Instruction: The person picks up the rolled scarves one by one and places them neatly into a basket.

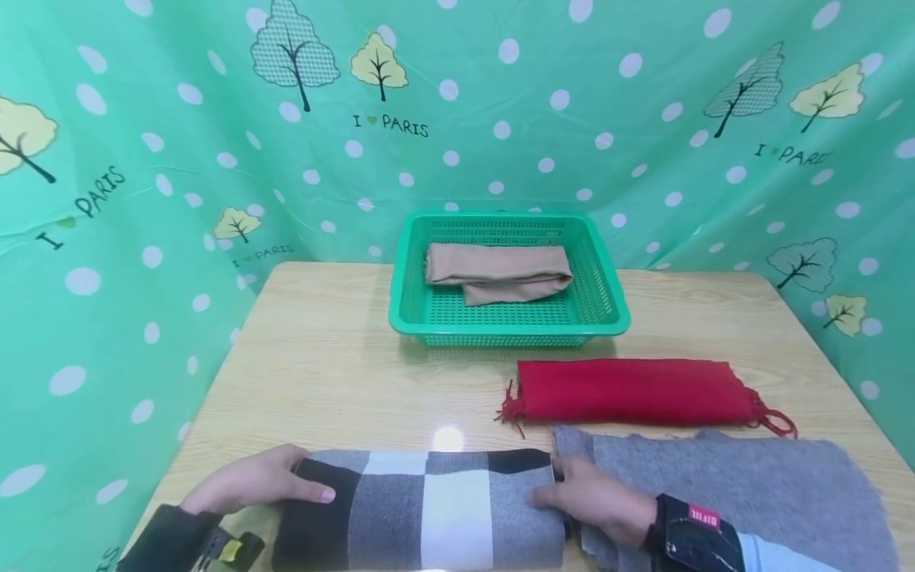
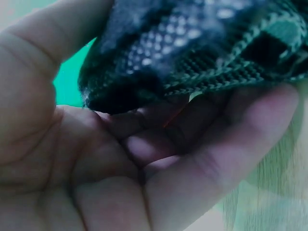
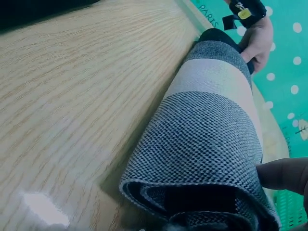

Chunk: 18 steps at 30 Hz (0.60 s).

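A checked scarf (image 1: pixel 422 508) in black, white and grey lies folded at the front of the table. My left hand (image 1: pixel 257 481) holds its left end, thumb on top; in the left wrist view the fingers (image 2: pixel 216 149) curl beneath the cloth (image 2: pixel 159 53). At the opposite end my right hand (image 1: pixel 596 496) grips the edge with the thumb over the top. The right wrist view shows the scarf's layered end (image 3: pixel 197 125) and the right thumb (image 3: pixel 284 173) against its side; the other right fingers are mostly hidden there.
A green basket (image 1: pixel 510 328) at the back holds a folded beige cloth (image 1: pixel 500 266). A folded red scarf (image 1: pixel 629 391) with fringes lies right of centre. Nearer, a grey fuzzy cloth (image 1: pixel 750 485) lies partly beneath my right forearm. A green polka-dot curtain (image 1: pixel 457 159) surrounds the wooden table (image 1: pixel 307 365).
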Motion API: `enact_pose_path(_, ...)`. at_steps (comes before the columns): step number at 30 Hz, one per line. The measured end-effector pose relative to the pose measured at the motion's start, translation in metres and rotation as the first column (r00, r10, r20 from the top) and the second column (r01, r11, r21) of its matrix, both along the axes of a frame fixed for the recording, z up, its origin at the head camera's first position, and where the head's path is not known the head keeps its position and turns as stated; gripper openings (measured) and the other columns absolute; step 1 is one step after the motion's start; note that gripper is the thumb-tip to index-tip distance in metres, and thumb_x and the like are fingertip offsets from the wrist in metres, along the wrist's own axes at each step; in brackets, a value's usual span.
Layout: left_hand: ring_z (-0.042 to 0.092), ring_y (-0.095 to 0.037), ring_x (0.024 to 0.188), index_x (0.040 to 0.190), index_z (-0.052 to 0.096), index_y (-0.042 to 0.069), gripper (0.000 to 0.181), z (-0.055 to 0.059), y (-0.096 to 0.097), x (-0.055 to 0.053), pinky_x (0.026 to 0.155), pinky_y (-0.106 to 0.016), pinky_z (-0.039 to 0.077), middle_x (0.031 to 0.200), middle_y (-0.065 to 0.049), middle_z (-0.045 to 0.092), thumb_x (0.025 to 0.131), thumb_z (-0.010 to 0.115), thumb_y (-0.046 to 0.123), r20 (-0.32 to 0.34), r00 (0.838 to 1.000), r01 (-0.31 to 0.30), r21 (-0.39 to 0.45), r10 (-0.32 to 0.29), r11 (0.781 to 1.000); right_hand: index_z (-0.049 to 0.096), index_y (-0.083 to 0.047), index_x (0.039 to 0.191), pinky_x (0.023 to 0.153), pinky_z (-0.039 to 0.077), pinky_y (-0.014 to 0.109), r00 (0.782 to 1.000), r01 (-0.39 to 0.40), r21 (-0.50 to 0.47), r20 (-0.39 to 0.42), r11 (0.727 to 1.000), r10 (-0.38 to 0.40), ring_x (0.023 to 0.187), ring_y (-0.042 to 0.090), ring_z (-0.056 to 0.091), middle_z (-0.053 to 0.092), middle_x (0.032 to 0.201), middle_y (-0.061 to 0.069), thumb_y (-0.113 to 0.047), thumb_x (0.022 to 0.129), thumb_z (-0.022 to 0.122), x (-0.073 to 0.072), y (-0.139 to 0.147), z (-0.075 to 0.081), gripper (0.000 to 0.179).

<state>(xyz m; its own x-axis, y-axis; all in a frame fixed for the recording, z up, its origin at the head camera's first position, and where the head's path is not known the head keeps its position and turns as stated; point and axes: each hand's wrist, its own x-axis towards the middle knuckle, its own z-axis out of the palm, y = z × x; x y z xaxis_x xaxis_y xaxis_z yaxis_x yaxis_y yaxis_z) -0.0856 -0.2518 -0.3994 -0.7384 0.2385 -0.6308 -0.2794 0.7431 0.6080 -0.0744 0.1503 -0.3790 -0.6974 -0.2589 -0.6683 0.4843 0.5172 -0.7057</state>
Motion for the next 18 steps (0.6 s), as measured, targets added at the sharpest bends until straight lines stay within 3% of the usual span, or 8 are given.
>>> enact_pose_path(4, 0.031, -0.058, 0.124, 0.135, 0.029, -0.018, 0.093, 0.0000, -0.0005, -0.0003, 0.096, -0.064, 0.036, 0.136, -0.043, 0.030, 0.076, 0.075, 0.038, 0.020, 1.000, 0.010, -0.007, -0.010, 1.000, 0.043, 0.014, 0.126, 0.087, 0.048, 0.047, 0.998, 0.053, 0.048, -0.024, 0.997, -0.051, 0.105, 0.033, 0.056, 0.057, 0.116, 0.023, -0.014, 0.076, 0.070, -0.0004, -0.0015, 0.0000, 0.064)
enact_pose_path(6, 0.028, -0.059, 0.125, 0.137, 0.026, -0.018, 0.095, -0.0003, -0.0011, -0.0002, 0.097, -0.064, 0.034, 0.137, -0.043, 0.027, 0.077, 0.074, 0.038, 0.030, 0.999, 0.015, 0.005, -0.015, 1.000, 0.045, 0.014, 0.117, 0.083, 0.049, 0.046, 0.997, 0.079, 0.034, -0.029, 0.996, -0.078, 0.103, 0.034, 0.054, 0.054, 0.112, 0.023, -0.013, 0.075, 0.070, -0.0003, -0.0011, -0.0011, 0.057)
enact_pose_path(10, 0.022, -0.059, 0.128, 0.140, 0.021, -0.016, 0.095, 0.0007, -0.0028, 0.0001, 0.099, -0.066, 0.029, 0.140, -0.042, 0.022, 0.078, 0.073, 0.035, 0.037, 0.999, 0.021, 0.061, -0.023, 0.998, 0.043, 0.006, 0.105, 0.072, 0.046, 0.032, 0.991, 0.133, -0.065, 0.021, 0.989, -0.132, 0.087, 0.023, 0.050, 0.050, 0.095, 0.013, -0.009, 0.076, 0.067, 0.0002, 0.0004, -0.0040, 0.041)
enact_pose_path(13, 0.016, -0.059, 0.130, 0.142, 0.016, -0.014, 0.095, 0.0022, -0.0046, 0.0006, 0.101, -0.068, 0.025, 0.143, -0.042, 0.016, 0.080, 0.071, 0.033, 0.036, 0.999, 0.029, 0.111, -0.034, 0.993, 0.036, 0.009, 0.120, 0.087, 0.048, 0.046, 0.978, 0.207, -0.092, 0.061, 0.974, -0.202, 0.103, 0.034, 0.051, 0.047, 0.114, 0.024, -0.006, 0.075, 0.068, -0.0002, -0.0001, -0.0047, 0.057)
enact_pose_path(15, 0.014, -0.059, 0.131, 0.143, 0.013, -0.014, 0.095, 0.0035, -0.0059, 0.0010, 0.101, -0.068, 0.023, 0.143, -0.042, 0.013, 0.082, 0.070, 0.032, 0.035, 0.998, 0.040, 0.136, -0.045, 0.990, 0.025, 0.008, 0.132, 0.097, 0.040, 0.058, 0.965, 0.255, -0.096, 0.090, 0.962, -0.247, 0.119, 0.043, 0.041, 0.033, 0.130, 0.032, -0.005, 0.074, 0.069, -0.0005, -0.0004, -0.0046, 0.074)
enact_pose_path(17, 0.011, -0.058, 0.132, 0.144, 0.011, -0.012, 0.095, 0.0046, -0.0069, 0.0009, 0.102, -0.069, 0.021, 0.144, -0.042, 0.011, 0.083, 0.069, 0.031, 0.038, 0.998, 0.050, 0.162, -0.057, 0.986, 0.017, 0.007, 0.139, 0.101, 0.031, 0.065, 0.962, 0.263, -0.114, 0.110, 0.958, -0.251, 0.128, 0.047, 0.030, 0.021, 0.140, 0.036, -0.005, 0.074, 0.070, -0.0007, 0.0003, -0.0041, 0.085)
enact_pose_path(18, 0.009, -0.058, 0.132, 0.144, 0.010, -0.011, 0.095, 0.0053, -0.0073, 0.0007, 0.103, -0.069, 0.020, 0.145, -0.040, 0.009, 0.083, 0.069, 0.031, 0.037, 0.997, 0.056, 0.174, -0.063, 0.983, 0.014, 0.007, 0.142, 0.101, 0.032, 0.063, 0.964, 0.253, -0.140, 0.121, 0.957, -0.237, 0.127, 0.046, 0.033, 0.022, 0.141, 0.036, -0.005, 0.075, 0.069, -0.0005, 0.0014, -0.0041, 0.087)
